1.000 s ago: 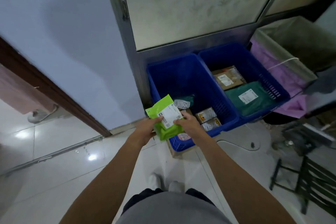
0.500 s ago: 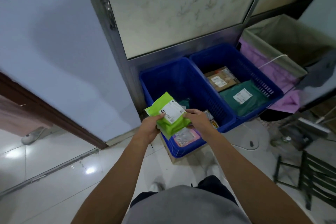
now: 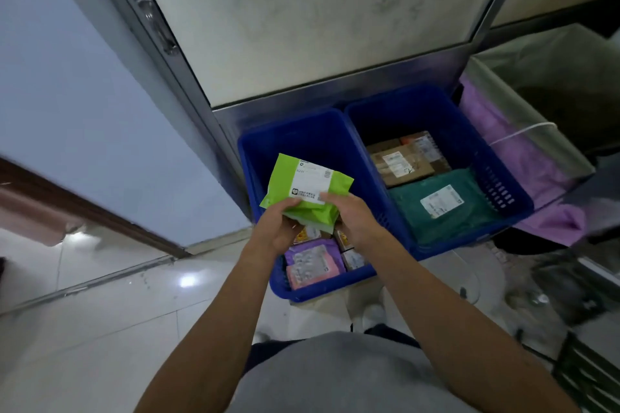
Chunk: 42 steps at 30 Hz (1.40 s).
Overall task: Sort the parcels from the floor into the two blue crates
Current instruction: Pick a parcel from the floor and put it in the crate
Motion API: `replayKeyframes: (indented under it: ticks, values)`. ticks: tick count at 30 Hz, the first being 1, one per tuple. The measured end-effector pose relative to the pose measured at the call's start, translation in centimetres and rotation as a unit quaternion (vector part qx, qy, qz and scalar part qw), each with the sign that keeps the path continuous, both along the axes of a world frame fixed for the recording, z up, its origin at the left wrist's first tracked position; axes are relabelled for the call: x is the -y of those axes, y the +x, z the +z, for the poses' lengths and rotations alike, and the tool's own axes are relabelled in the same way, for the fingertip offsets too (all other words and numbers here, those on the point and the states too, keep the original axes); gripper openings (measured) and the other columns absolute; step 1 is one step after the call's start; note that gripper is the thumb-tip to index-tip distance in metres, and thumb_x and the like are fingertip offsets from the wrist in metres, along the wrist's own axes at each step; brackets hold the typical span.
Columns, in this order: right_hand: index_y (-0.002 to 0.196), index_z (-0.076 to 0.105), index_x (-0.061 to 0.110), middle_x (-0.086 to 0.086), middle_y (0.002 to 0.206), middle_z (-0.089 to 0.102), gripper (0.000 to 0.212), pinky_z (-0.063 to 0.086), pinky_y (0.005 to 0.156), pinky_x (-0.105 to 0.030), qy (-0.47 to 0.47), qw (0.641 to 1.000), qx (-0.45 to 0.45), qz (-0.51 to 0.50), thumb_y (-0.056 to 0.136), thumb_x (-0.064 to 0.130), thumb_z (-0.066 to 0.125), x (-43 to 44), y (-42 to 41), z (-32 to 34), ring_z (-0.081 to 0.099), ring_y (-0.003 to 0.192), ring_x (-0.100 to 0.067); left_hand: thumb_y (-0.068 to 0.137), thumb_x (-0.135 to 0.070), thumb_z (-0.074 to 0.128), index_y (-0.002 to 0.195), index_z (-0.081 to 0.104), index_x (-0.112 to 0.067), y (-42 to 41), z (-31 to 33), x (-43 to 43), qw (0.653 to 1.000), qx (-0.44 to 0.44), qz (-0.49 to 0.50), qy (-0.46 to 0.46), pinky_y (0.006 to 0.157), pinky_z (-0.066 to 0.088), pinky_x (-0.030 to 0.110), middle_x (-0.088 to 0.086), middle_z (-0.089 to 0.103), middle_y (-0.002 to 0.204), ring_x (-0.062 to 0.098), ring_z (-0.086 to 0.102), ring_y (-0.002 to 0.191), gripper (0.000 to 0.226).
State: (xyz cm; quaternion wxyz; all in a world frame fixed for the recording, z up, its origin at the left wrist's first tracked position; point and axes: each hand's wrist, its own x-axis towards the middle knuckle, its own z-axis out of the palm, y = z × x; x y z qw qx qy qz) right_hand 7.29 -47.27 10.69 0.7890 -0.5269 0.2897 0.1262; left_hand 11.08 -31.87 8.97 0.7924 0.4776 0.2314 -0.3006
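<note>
Pinching the green parcel (image 3: 303, 183) by its near edge with the left grip (image 3: 273, 228) and the right grip (image 3: 352, 216), fingers curled round it. Holding it above the left blue crate (image 3: 315, 134) (purple parcel (image 3: 313, 260) lying inside), just beside the right blue crate (image 3: 419, 111) with its brown box (image 3: 402, 164) and teal bag (image 3: 443, 208).

Glossy green plastic parcel (image 3: 307, 191), paper label (image 3: 312, 186); blue plastic crates (image 3: 469, 131); shiny tiled floor (image 3: 100, 329).

Both bare forearms reach forward and converge. The left hand (image 3: 275, 228) and right hand (image 3: 352, 216) each grip the near edge of a bright green plastic mailer parcel (image 3: 302, 184) — fingers curled.
</note>
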Motion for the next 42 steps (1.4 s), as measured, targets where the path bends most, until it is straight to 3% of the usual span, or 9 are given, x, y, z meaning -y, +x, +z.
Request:
replayKeyframes:
  ticks: [2,6,10,14,19,23,27,31,42]
  values:
    - [0.113,0.07,0.015,-0.009,0.105,0.075,0.024,0.057,0.065,-0.031,0.005,1.0,-0.003,0.017,0.089,0.013,0.072,2.4,0.7,0.0,0.073,0.085,-0.021,0.091,-0.008,0.061,0.131,0.059,-0.004,0.0,0.4,1.5,1.0,-0.012,0.019,0.007,0.104,0.043,0.048,0.019,0.062,0.128,0.031,0.058,0.108,0.04]
    - [0.117,0.07,0.013,-0.012,0.112,0.074,0.03,0.058,0.077,-0.037,-0.003,0.998,-0.023,0.062,0.088,0.012,0.074,5.9,2.2,-0.4,0.072,0.096,-0.027,0.093,-0.017,0.063,0.123,0.061,-0.005,0.0,1.0,3.1,0.997,-0.021,0.063,0.024,0.073,0.058,0.035,0.014,0.068,0.113,0.021,0.07,0.082,0.033]
    - [0.113,0.07,0.015,-0.008,0.11,0.075,0.023,0.06,0.076,-0.033,-0.004,0.993,-0.03,0.113,0.091,0.009,0.07,7.5,3.3,-1.3,0.074,0.091,-0.019,0.092,-0.017,0.065,0.132,0.056,0.0,0.8,0.9,3.4,0.994,-0.019,0.069,0.085,0.104,0.048,0.052,0.021,0.065,0.128,0.036,0.06,0.121,0.045]
    - [0.112,0.068,0.015,-0.006,0.111,0.074,0.019,0.057,0.064,-0.025,-0.03,0.984,-0.054,0.165,0.095,0.008,0.065,7.8,4.4,-2.5,0.073,0.086,-0.014,0.094,-0.017,0.064,0.114,0.065,-0.013,2.4,0.3,2.9,0.973,0.011,0.009,0.231,0.064,0.057,0.026,0.007,0.074,0.104,0.017,0.071,0.085,0.021]
    - [0.108,0.064,0.018,0.001,0.103,0.07,0.021,0.049,0.062,-0.018,-0.11,0.967,-0.085,0.215,0.1,0.004,0.052,7.5,6.3,-5.0,0.065,0.086,-0.007,0.094,-0.018,0.065,0.111,0.066,-0.011,5.2,-2.4,2.2,0.944,0.035,-0.063,0.322,0.057,0.051,0.018,0.002,0.072,0.098,0.011,0.067,0.078,0.018]
    - [0.116,0.063,0.017,0.005,0.097,0.066,0.031,0.048,0.059,-0.019,-0.202,0.944,-0.098,0.243,0.098,-0.002,0.046,7.5,7.9,-8.0,0.061,0.083,-0.006,0.095,-0.02,0.064,0.108,0.066,-0.008,6.7,-6.5,2.4,0.932,0.024,-0.115,0.344,0.073,0.056,0.028,0.007,0.071,0.103,0.018,0.067,0.086,0.017]
    - [0.105,0.069,0.012,-0.006,0.103,0.072,0.025,0.059,0.087,-0.045,-0.274,0.919,-0.129,0.251,0.093,0.002,0.05,8.7,8.8,-12.5,0.068,0.093,-0.022,0.094,-0.018,0.065,0.106,0.065,-0.006,6.8,-11.4,3.8,0.929,-0.012,-0.143,0.34,0.088,0.055,0.04,0.01,0.069,0.105,0.024,0.066,0.094,0.016]
    - [0.105,0.071,0.006,-0.012,0.1,0.073,0.022,0.057,0.084,-0.056,-0.328,0.887,-0.165,0.279,0.096,0.012,0.052,10.8,8.3,-17.5,0.069,0.092,-0.031,0.095,-0.013,0.062,0.11,0.065,-0.01,5.5,-15.9,5.8,0.925,-0.041,-0.189,0.327,0.096,0.054,0.045,0.009,0.068,0.116,0.027,0.066,0.107,0.015]
    - [0.141,0.049,0.013,-0.012,0.134,0.058,0.052,0.048,0.1,-0.037,-0.311,0.859,-0.265,0.308,0.09,0.011,0.053,13.2,4.6,-29.1,0.057,0.118,-0.031,0.086,-0.026,0.067,0.098,0.072,-0.004,2.3,-29.9,11.7,0.866,-0.079,-0.304,0.39,0.087,0.057,0.042,0.015,0.072,0.104,0.031,0.069,0.097,0.026]
